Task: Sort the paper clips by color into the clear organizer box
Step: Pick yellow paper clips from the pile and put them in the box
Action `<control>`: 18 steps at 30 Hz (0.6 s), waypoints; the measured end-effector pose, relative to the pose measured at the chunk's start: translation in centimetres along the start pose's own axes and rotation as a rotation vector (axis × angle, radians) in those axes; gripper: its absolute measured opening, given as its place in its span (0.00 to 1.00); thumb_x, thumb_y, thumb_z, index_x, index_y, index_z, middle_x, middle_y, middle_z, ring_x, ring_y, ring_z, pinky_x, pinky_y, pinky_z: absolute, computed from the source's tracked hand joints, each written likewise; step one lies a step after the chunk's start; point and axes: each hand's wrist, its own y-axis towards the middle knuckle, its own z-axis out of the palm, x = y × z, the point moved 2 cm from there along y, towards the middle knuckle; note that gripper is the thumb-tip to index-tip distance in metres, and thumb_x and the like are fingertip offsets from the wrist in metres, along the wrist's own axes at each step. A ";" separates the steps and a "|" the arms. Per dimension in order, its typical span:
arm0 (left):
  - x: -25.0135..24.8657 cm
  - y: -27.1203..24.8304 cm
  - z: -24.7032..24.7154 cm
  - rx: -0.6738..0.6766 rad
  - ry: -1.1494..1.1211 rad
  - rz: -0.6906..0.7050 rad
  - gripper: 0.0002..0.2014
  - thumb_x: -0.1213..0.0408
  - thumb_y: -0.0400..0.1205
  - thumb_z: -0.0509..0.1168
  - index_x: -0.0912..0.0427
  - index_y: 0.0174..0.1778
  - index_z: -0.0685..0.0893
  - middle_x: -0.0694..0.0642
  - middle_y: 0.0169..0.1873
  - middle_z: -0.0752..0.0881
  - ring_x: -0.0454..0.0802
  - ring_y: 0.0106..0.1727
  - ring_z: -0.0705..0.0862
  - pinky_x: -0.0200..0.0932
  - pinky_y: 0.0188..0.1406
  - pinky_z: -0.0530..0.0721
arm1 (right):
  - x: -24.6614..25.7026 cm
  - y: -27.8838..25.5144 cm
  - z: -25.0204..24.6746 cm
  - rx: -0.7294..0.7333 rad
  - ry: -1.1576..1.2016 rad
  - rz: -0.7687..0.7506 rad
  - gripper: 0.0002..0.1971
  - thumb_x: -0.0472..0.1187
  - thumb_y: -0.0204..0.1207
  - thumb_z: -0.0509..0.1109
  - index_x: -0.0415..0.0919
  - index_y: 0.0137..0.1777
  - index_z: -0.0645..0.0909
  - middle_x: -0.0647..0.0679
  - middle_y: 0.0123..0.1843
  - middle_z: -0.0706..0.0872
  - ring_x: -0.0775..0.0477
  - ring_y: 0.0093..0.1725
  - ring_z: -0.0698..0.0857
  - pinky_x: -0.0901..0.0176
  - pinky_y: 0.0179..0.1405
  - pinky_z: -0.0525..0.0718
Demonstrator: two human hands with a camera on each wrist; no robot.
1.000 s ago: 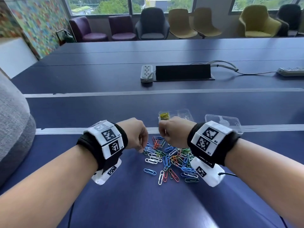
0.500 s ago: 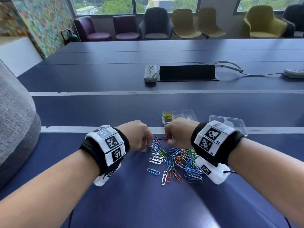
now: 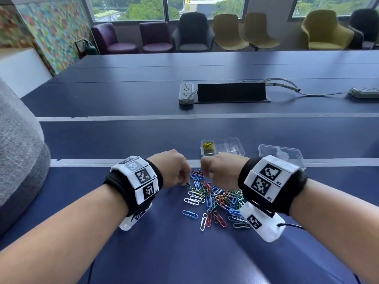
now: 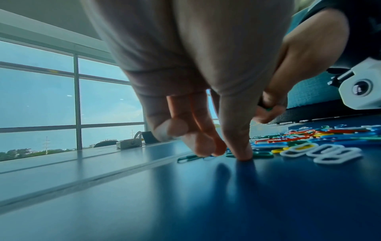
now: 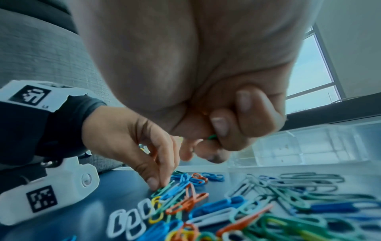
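Clips (image 3: 217, 199) in the head view lie heaped at 6 o'clock of the box (image 3: 235, 145). Left wrist: left hand (image 4: 195, 65) pinches a flat green clip (image 4: 189, 157); it may skid. Right wrist: right hand (image 5: 195, 65) squeezes a tucked green clip (image 5: 212, 136); it may drop.

The dark blue table (image 3: 143, 253) carries a loose pile of coloured paper clips (image 3: 215, 199); from it, the clear organizer box (image 3: 222, 148) lies at 12 o'clock, its lid (image 3: 281, 155) at 2 o'clock, and a grey power strip (image 3: 186, 93) well beyond the box

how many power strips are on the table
2. One power strip sits just left of the black cable box; the other power strip lies far right, cut off by the frame.
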 end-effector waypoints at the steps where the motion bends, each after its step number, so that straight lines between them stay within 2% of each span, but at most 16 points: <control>1: -0.1 -0.1 0.0 0.000 0.002 0.015 0.05 0.64 0.73 0.69 0.51 0.38 0.90 0.44 0.32 0.81 0.48 0.40 0.82 0.47 0.49 0.85 | 0.3 0.0 0.1 0.016 -0.016 -0.012 0.14 0.35 0.79 0.56 0.45 0.59 0.77 0.45 0.59 0.84 0.45 0.51 0.77 0.61 0.45 0.72; 4: -0.5 -0.5 0.0 0.002 0.034 0.046 0.06 0.64 0.75 0.66 0.54 0.41 0.89 0.50 0.42 0.85 0.46 0.40 0.77 0.46 0.50 0.84 | 1.3 0.0 0.5 0.061 -0.064 -0.047 0.14 0.38 0.79 0.54 0.42 0.60 0.78 0.43 0.61 0.84 0.43 0.60 0.81 0.61 0.47 0.73; 7: -0.4 -0.9 0.3 0.007 0.065 0.041 0.06 0.63 0.75 0.65 0.55 0.42 0.86 0.49 0.44 0.81 0.45 0.41 0.75 0.47 0.50 0.83 | 1.5 0.1 0.8 0.037 -0.069 -0.007 0.14 0.47 0.78 0.56 0.42 0.53 0.78 0.42 0.55 0.85 0.42 0.51 0.79 0.59 0.44 0.73; 10: -0.2 -1.0 0.2 -0.013 0.030 0.051 0.07 0.63 0.75 0.66 0.54 0.47 0.85 0.48 0.43 0.83 0.49 0.46 0.81 0.47 0.52 0.82 | 1.4 0.6 1.0 -0.011 -0.121 0.023 0.16 0.54 0.75 0.62 0.43 0.49 0.83 0.45 0.43 0.83 0.42 0.44 0.80 0.57 0.42 0.80; 12: -0.2 -0.8 0.1 0.002 0.030 0.054 0.09 0.62 0.76 0.67 0.52 0.50 0.87 0.49 0.47 0.86 0.49 0.49 0.82 0.46 0.53 0.82 | 1.5 0.7 1.1 -0.024 -0.123 0.027 0.15 0.53 0.74 0.66 0.43 0.50 0.86 0.47 0.43 0.84 0.43 0.45 0.83 0.56 0.44 0.84; 14: -0.2 -0.7 0.0 0.007 0.036 0.064 0.09 0.62 0.76 0.67 0.51 0.49 0.89 0.49 0.48 0.86 0.49 0.50 0.83 0.45 0.54 0.82 | 1.5 0.9 1.0 -0.040 -0.088 0.012 0.12 0.48 0.74 0.69 0.43 0.51 0.87 0.47 0.47 0.88 0.43 0.49 0.86 0.54 0.48 0.87; 16: -0.2 -0.7 0.1 0.011 0.040 0.074 0.07 0.63 0.75 0.67 0.53 0.46 0.89 0.50 0.47 0.86 0.48 0.45 0.81 0.44 0.52 0.82 | 1.4 1.0 0.9 -0.034 -0.072 -0.002 0.11 0.45 0.74 0.68 0.41 0.49 0.88 0.46 0.49 0.89 0.43 0.50 0.87 0.51 0.50 0.88; 18: -0.4 -0.7 0.1 -0.004 0.032 0.080 0.05 0.65 0.74 0.66 0.57 0.41 0.87 0.50 0.42 0.84 0.45 0.39 0.76 0.39 0.44 0.78 | 1.0 1.1 0.9 -0.017 -0.032 -0.013 0.11 0.44 0.74 0.67 0.40 0.48 0.88 0.44 0.49 0.90 0.43 0.50 0.87 0.53 0.51 0.88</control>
